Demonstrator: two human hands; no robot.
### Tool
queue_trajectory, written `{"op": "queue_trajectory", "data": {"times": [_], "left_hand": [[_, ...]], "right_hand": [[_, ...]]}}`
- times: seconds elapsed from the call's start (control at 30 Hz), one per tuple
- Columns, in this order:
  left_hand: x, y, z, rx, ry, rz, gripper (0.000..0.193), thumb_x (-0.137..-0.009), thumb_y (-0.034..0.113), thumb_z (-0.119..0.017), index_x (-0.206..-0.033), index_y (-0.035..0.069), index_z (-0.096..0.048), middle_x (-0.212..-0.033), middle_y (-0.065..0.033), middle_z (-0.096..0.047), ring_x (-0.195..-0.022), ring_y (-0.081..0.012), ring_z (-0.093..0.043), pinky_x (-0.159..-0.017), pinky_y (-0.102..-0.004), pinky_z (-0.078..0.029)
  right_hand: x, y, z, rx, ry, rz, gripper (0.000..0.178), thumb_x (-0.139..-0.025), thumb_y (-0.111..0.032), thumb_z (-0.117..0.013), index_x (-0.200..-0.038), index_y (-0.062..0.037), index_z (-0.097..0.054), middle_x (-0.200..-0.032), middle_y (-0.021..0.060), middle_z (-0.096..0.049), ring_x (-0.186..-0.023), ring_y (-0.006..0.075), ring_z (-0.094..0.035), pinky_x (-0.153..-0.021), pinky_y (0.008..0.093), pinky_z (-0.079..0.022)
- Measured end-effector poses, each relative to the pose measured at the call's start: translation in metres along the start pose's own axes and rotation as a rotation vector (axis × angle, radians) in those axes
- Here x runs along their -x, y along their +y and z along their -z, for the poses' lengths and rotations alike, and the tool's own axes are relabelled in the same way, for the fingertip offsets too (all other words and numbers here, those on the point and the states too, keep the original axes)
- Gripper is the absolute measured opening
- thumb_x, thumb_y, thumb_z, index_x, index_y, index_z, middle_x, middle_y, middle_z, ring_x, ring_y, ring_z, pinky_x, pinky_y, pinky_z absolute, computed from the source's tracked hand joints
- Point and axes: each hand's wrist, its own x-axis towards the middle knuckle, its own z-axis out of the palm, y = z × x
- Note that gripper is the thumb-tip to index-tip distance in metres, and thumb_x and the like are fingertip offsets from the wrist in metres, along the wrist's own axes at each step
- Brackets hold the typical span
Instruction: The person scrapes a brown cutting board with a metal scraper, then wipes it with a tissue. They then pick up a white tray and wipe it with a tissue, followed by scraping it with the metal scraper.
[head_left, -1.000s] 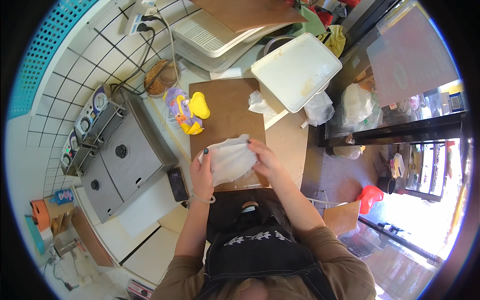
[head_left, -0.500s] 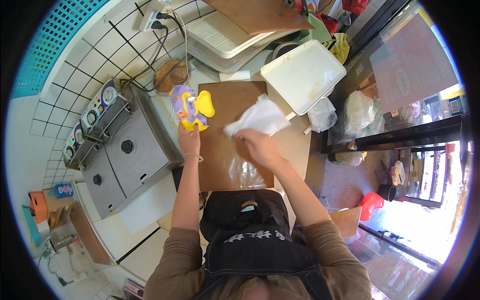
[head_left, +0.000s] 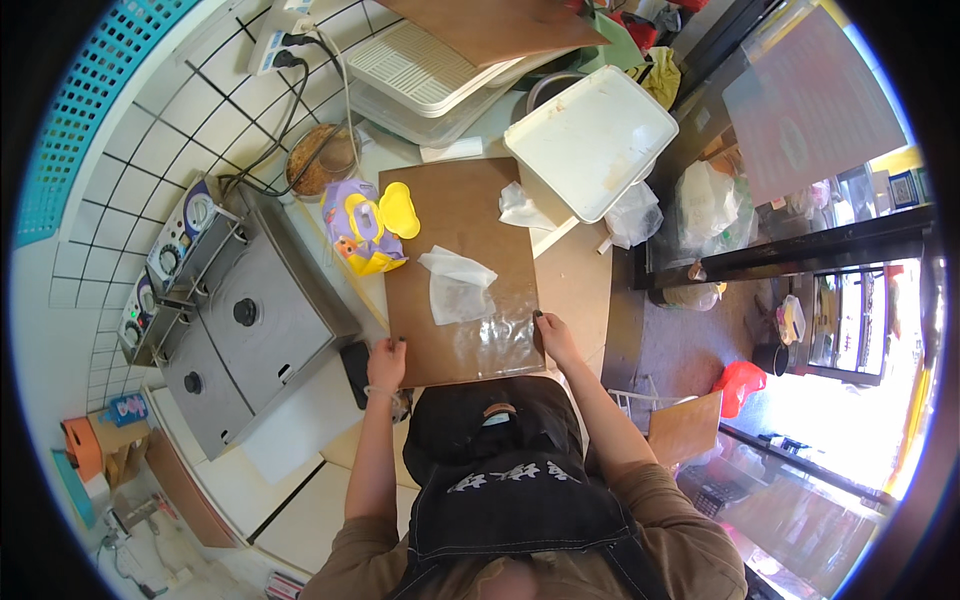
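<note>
A glossy brown mat (head_left: 455, 365) lies in front of me, and each hand grips one of its side edges near the front corners. My left hand (head_left: 387, 364) is closed on the left edge, thumb on top. Opposite it, my right hand (head_left: 556, 338) pinches the right edge; the fingers beneath are hidden. A crumpled white wipe (head_left: 460, 285) rests on the middle of the mat. Beside the mat's left edge stands a purple and yellow wipes pack (head_left: 352, 228) with its yellow lid flipped up. A second crumpled white wipe (head_left: 522, 207) lies at the upper right edge.
A grey griddle machine (head_left: 262, 310) with lids and dials stands left. Cream trays (head_left: 430, 70) are stacked at the back, and a white lid (head_left: 592, 145) covers a container at right. A bowl of brown crumbs (head_left: 318, 160) sits by the cords. A dark phone (head_left: 355, 372) lies near my left wrist.
My right hand has let go of the wipe, now lying on the mat. My left hand has left the wipes pack. Both hands have come down to the mat's edges.
</note>
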Motion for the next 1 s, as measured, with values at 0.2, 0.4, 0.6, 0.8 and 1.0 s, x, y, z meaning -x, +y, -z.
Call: {"op": "queue_trajectory", "data": {"times": [0.2,0.4,0.6,0.8,1.0], "left_hand": [[0.05,0.047,0.046,0.516,-0.212,-0.006,0.036,-0.089,0.033,-0.054,-0.107,0.001,-0.053,-0.098,-0.0118,-0.062,-0.091,-0.0256,-0.061,-0.074,-0.0328,-0.048],[0.122,0.107,0.061,1.6,-0.639,-0.076,0.048,-0.092,0.032,-0.049,-0.132,0.008,-0.036,-0.128,-0.0128,-0.047,-0.113,-0.0272,-0.051,-0.09,-0.0425,-0.045],[0.167,0.13,0.019,1.619,-0.456,-0.106,0.045,-0.091,0.024,-0.051,-0.131,0.009,-0.039,-0.128,-0.0103,-0.047,-0.118,-0.0264,-0.047,-0.095,-0.0469,-0.042],[0.182,0.11,0.015,1.706,-0.206,0.063,0.041,-0.084,0.002,-0.045,-0.124,0.008,-0.045,-0.12,-0.0073,-0.054,-0.11,-0.0225,-0.054,-0.089,-0.0419,-0.048],[0.21,0.061,0.021,1.683,-0.13,0.081,0.046,-0.08,0.0,-0.046,-0.126,0.008,-0.044,-0.12,-0.0075,-0.053,-0.113,-0.0241,-0.052,-0.09,-0.0424,-0.047]], "right_hand": [[0.004,-0.022,0.03,-0.339,-0.088,0.117,0.023,-0.095,-0.02,-0.044,-0.092,-0.0014,-0.057,-0.071,-0.0011,-0.053,-0.068,0.0088,-0.047,-0.066,0.0254,-0.041],[-0.001,-0.049,0.097,-0.544,-0.325,0.098,0.026,-0.096,-0.021,-0.044,-0.098,0.0006,-0.059,-0.085,0.0024,-0.062,-0.074,0.0083,-0.055,-0.069,0.0223,-0.045],[0.035,-0.041,0.099,-0.514,-0.342,0.11,0.026,-0.095,-0.021,-0.044,-0.098,0.0001,-0.058,-0.082,0.0016,-0.06,-0.073,0.0083,-0.054,-0.068,0.023,-0.044],[0.029,-0.056,0.101,-0.243,-0.454,0.176,0.033,-0.095,-0.031,-0.043,-0.1,-0.001,-0.057,-0.088,0.0045,-0.059,-0.081,0.0107,-0.055,-0.071,0.0253,-0.045],[-0.066,-0.09,0.04,-0.386,-0.416,0.34,0.039,-0.093,-0.036,-0.046,-0.108,-0.0006,-0.054,-0.109,0.0087,-0.056,-0.099,0.0172,-0.055,-0.077,0.0312,-0.048]]}}
